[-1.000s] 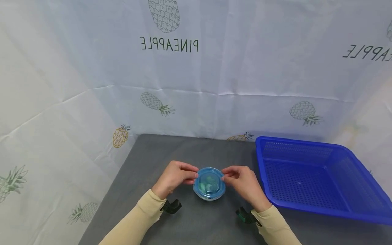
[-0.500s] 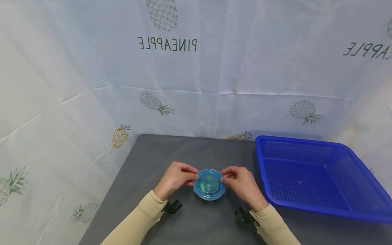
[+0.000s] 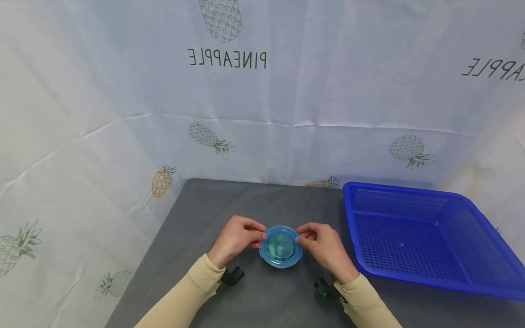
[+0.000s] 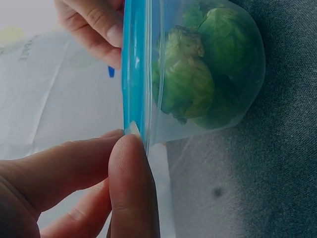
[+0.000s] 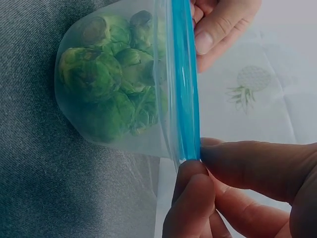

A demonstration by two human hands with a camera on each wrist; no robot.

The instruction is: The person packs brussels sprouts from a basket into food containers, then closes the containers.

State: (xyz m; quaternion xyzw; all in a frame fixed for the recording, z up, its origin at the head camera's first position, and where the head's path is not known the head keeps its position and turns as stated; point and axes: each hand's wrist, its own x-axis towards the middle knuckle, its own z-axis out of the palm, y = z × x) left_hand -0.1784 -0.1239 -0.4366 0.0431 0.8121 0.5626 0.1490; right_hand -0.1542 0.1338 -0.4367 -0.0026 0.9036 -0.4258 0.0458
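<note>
A round translucent plastic bowl (image 4: pixel 237 111) stands upright with a blue lid (image 3: pixel 280 241) seated on its rim. Through its clear wall show several green Brussels sprouts (image 5: pixel 94 74), packed together. My left hand (image 3: pixel 234 238) pinches the lid's left edge between thumb and fingers. On the opposite side my right hand (image 3: pixel 327 248) pinches the lid's right edge the same way. Both wrist views show thumb and fingertips right at the blue rim, where small tabs stick out. The undersides of the fingers are partly hidden in the head view.
A large blue perforated plastic basket (image 3: pixel 410 275) stands to the right on the grey tabletop (image 3: pixel 205 205). Behind and to the left hangs a white curtain (image 3: pixel 328 91) printed with pineapples. Dark camera mounts (image 3: pixel 232 276) are strapped to both wrists.
Both hands keep hold of the lid's edges, and the bowl stays in place. Only slight shifts of the fingers and of the head view show.
</note>
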